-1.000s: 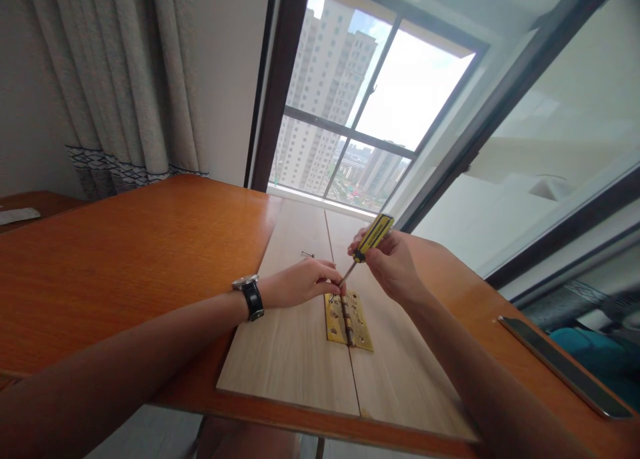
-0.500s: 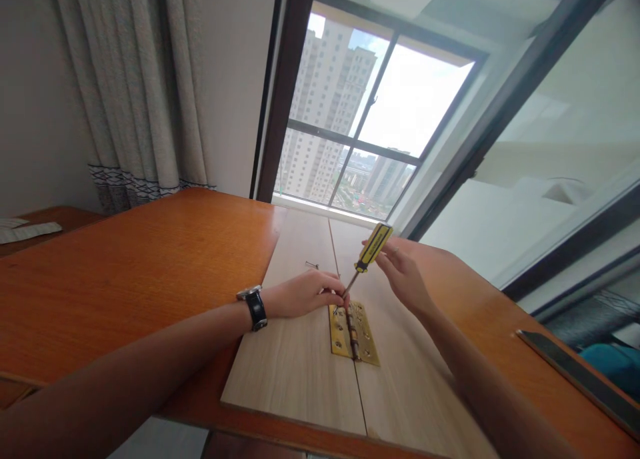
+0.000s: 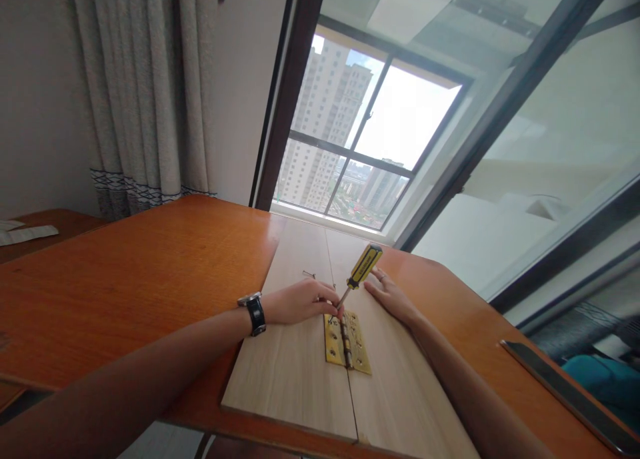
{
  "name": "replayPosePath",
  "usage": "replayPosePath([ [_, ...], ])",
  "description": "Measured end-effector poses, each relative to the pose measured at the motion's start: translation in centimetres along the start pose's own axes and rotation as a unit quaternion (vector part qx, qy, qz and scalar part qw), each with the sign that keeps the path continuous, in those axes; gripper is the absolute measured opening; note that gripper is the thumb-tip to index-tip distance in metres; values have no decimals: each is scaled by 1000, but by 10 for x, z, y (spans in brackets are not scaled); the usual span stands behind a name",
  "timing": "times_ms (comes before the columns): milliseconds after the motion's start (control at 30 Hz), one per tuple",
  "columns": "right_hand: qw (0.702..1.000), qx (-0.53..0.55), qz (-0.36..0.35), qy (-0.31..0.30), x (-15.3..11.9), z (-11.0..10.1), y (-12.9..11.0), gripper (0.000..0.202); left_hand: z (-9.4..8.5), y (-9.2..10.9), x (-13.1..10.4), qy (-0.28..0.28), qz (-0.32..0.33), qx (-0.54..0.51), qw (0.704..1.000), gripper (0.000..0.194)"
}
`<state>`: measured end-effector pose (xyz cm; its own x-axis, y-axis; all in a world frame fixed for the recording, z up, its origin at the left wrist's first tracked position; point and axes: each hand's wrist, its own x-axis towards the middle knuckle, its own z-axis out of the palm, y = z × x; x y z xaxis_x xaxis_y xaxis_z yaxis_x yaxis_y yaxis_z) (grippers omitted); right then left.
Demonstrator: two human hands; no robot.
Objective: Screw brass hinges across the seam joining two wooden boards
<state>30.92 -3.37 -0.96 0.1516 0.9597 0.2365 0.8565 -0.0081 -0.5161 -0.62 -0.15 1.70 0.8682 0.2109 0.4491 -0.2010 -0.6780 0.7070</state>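
Observation:
My left hand [image 3: 303,301], with a black-strapped watch at its wrist, has its fingers closed round the lower shaft of a yellow and black screwdriver [image 3: 365,266]. The tool leans to the right, handle up. Its tip is hidden by my fingers at the far left part of a brass hinge [image 3: 358,352]. The hinge lies spread across the seam of two pale wooden boards [image 3: 285,379]. My right hand [image 3: 393,298] rests with fingers extended on the right board, apart from the handle. Small screws [image 3: 309,274] lie on the left board beyond my left hand.
The boards lie on an orange-brown wooden table [image 3: 150,272]. A dark flat strip [image 3: 560,386] is at the table's right edge. Behind stand a window [image 3: 370,132] and a grey curtain [image 3: 145,92]. Glass panels with dark frames run along the right.
My right hand has come down from beside the screwdriver handle onto the right board. My left hand still holds the shaft at the hinge. The whole view has shifted slightly.

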Motion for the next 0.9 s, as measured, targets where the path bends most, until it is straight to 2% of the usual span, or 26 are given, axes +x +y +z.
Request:
replayPosePath([
  [433, 999, 0, 28, -32, -14, 10, -34, 79, -13, 7, -25, 2, -31, -3, 1000, 25],
  [667, 999, -5, 15, -35, -19, 20, -50, 72, -23, 13, -40, -11, -42, 13, 999, 29],
  [800, 1000, -26, -3, -10, -16, 28, -58, 64, -28, 15, -48, 0, -45, 17, 999, 29],
  [900, 997, -10, -53, 62, -11, 24, -76, 58, -28, 15, -50, 9, -43, 13, 999, 29],
])
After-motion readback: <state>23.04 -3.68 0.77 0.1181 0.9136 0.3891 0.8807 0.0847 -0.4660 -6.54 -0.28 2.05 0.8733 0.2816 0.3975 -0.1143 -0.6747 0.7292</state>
